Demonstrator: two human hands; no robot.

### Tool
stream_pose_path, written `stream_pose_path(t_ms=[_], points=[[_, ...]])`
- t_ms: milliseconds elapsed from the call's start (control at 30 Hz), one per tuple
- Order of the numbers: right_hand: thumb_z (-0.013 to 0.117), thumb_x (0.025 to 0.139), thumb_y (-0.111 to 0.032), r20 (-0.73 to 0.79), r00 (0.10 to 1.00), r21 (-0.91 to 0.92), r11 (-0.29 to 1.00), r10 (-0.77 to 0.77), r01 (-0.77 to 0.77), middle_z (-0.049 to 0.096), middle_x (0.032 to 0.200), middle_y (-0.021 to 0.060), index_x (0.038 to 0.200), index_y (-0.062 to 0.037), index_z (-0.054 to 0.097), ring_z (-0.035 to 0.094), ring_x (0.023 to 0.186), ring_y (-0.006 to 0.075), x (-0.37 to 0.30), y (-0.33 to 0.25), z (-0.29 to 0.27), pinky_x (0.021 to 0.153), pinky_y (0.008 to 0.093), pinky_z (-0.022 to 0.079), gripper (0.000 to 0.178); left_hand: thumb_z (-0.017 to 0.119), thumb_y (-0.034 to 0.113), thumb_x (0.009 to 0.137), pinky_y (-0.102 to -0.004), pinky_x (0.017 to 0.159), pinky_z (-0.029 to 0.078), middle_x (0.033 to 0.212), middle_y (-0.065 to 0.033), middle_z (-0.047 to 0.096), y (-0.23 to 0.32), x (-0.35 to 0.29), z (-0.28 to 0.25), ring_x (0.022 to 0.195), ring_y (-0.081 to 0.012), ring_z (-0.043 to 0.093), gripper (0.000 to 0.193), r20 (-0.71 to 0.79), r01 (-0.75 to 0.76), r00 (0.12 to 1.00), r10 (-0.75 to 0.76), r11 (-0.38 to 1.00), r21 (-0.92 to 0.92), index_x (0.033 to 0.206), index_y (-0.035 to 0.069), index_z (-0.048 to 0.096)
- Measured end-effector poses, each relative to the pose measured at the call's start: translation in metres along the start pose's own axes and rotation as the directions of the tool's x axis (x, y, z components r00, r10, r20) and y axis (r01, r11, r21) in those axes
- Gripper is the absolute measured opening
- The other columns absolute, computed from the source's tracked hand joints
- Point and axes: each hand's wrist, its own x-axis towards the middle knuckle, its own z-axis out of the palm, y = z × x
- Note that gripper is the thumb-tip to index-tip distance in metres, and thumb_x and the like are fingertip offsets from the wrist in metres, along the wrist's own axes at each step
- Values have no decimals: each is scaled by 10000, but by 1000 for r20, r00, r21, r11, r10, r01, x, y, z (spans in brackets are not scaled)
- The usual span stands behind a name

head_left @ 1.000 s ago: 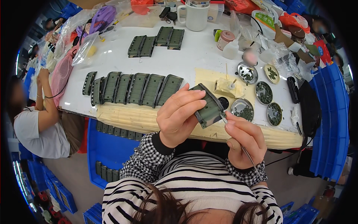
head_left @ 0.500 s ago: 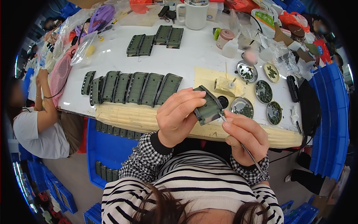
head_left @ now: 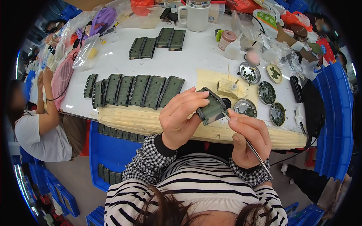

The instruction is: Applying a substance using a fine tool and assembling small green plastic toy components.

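Note:
My left hand grips a dark green, camouflage-patterned plastic piece with dark raised edges, tilted over the padded table edge. In my right hand is a long, slim metal tool, pinched between thumb and fingers. Its tip meets the right edge of the green piece; whether it holds anything there is too small to tell. Just behind the piece is a small black round pot, partly covered. Several similar ribbed green pieces stand in a row to the left, and more green pieces lie farther back.
Small dishes of tiny green bits stand at the right, near a pale block. A white mug and pink-lidded jar are behind. Below the table, a blue tray holds more pieces. A co-worker sits at the left.
Both hands stay almost where they were. The green piece has shifted very slightly, with the tool tip still against its right edge. The view has moved a little.

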Motion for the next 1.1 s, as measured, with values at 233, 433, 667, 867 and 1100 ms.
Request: stream_pose_path(t_ms=[233,433,667,867,1100], points=[[694,838,9,25,1000,-32,999,6,-5,635,1043,155,1098,1,649,674,1018,317,1,-6,-1,833,343,575,264,727,-84,664,-427,874,551,986,-134,707,0,-2,2,911,-299,683,340,-29,2,1000,-2,1000,-26,984,19,677],[692,862,-49,-5,1000,-27,1000,-1,1,653,1030,164,1088,8,654,679,981,302,2,1,0,821,340,566,236,717,-73,685,-378,872,549,986,-130,709,0,-1,0,912,-281,685,313,34,95,995,-94,995,-22,984,10,677],[701,868,-156,-198,980,116,993,14,9,689,1016,161,1082,1,671,659,881,252,9,19,-13,786,311,524,267,673,-60,847,-196,708,494,876,-28,652,15,21,-11,795,-53,599,148,338,703,692,-638,490,-516,988,-36,636],[789,733,-88,-43,998,36,998,-42,44,686,1021,136,1083,-20,676,668,886,253,14,13,-19,768,321,543,373,672,-61,850,-210,773,536,947,-79,685,13,17,-13,867,-93,653,198,374,675,726,-578,494,-548,1041,-64,622],[791,715,-45,20,997,11,997,-80,80,667,1031,124,1084,-32,677,676,931,252,18,7,-25,762,321,561,387,677,-87,828,-170,639,492,893,-31,659,20,20,-12,764,-43,613,187,338,669,731,-593,524,-527,1006,-40,639]])
